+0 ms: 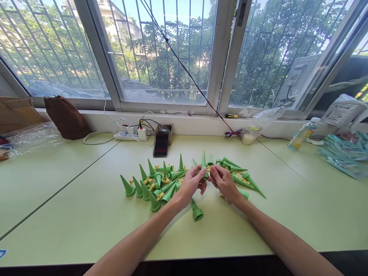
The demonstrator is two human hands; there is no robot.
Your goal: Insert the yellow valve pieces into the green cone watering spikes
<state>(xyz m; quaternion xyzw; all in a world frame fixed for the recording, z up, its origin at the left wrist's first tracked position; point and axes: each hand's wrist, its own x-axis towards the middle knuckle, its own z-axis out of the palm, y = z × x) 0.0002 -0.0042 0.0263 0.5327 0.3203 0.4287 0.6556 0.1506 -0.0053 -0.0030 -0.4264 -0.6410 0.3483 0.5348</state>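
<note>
Above the middle of the table, my left hand (191,183) grips a green plastic cone spike (204,159), its point up. My right hand (224,182) is closed in a pinch on a small yellow plastic valve (208,168) at the side of that spike. How deep the valve sits is hidden by the fingers. Several green spikes, such as one standing at the left (127,186), and small yellow valves (160,196) lie about both hands. One loose spike (197,212) rests below my left hand with its wide end toward me.
Along the back wall are a power strip (130,135), a small box (166,134) with a blurred dark object before it, and a clear cup (247,135). A bottle (303,134) and teal plastic packs (345,153) lie at the right. A brown bag (66,117) sits back left.
</note>
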